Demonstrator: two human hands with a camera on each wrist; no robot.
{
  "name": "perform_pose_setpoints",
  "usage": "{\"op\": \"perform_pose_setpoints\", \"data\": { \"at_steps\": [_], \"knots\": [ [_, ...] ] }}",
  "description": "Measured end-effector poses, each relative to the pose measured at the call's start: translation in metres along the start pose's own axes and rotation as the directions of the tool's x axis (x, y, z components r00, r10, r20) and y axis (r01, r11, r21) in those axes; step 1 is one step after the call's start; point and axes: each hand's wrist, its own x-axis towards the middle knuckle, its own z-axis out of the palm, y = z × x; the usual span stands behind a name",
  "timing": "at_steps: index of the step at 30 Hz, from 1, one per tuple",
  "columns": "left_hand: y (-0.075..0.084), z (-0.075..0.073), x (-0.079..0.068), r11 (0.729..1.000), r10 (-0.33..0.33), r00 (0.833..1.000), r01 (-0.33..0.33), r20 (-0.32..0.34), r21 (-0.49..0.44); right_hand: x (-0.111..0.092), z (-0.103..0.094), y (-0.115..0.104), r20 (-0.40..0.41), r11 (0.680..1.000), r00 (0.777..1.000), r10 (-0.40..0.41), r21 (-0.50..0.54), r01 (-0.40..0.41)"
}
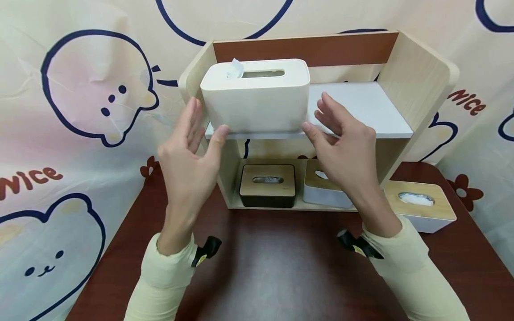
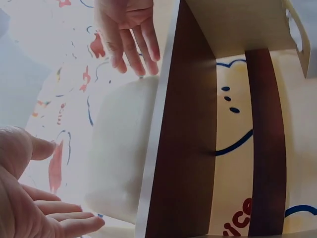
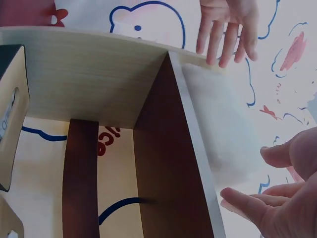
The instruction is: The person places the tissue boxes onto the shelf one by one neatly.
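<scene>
A white tissue box (image 1: 257,109) stands on the left half of the white upper shelf (image 1: 363,107), a tissue poking from its slot. My left hand (image 1: 190,154) is at the box's left front corner, fingers straight and thumb apart from them. At its right side my right hand (image 1: 345,138) is held with the fingers extended and slightly bent. In the left wrist view, a gap shows between the left hand (image 2: 39,198) and the box (image 2: 121,153). The right wrist view shows the right hand (image 3: 282,188) likewise apart from the box (image 3: 223,129).
On the lower shelf sit a black tissue box (image 1: 267,185) with a wooden lid and a grey-white one (image 1: 325,189). Another wood-topped box (image 1: 419,205) stands on the dark table (image 1: 277,263), right of the shelf unit. Its tall side panel (image 1: 421,80) rises on the right.
</scene>
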Motion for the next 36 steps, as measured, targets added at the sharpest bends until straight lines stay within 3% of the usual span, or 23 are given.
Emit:
{"op": "perform_pose_setpoints", "data": {
  "at_steps": [5, 16, 28, 36],
  "knots": [
    [-0.003, -0.004, -0.023, 0.999, 0.048, 0.998, -0.048, 0.034, 0.003, -0.024, -0.008, 0.007, -0.003, 0.999, 0.999, -0.035, 0.037, 0.036],
    [-0.027, 0.005, -0.054, 0.997, 0.057, 0.989, -0.064, 0.135, 0.052, -0.058, -0.010, 0.029, 0.033, 0.996, 0.998, -0.047, 0.077, 0.045],
    [-0.048, 0.020, -0.077, 0.992, -0.064, 0.973, 0.038, 0.221, 0.121, -0.084, -0.002, 0.060, 0.057, 0.998, 0.998, 0.036, 0.057, -0.039],
    [-0.058, 0.031, -0.081, 0.980, -0.156, 0.941, 0.109, 0.301, 0.165, -0.093, 0.003, 0.078, 0.096, 0.995, 0.991, 0.090, 0.039, -0.094]
  ]
}}
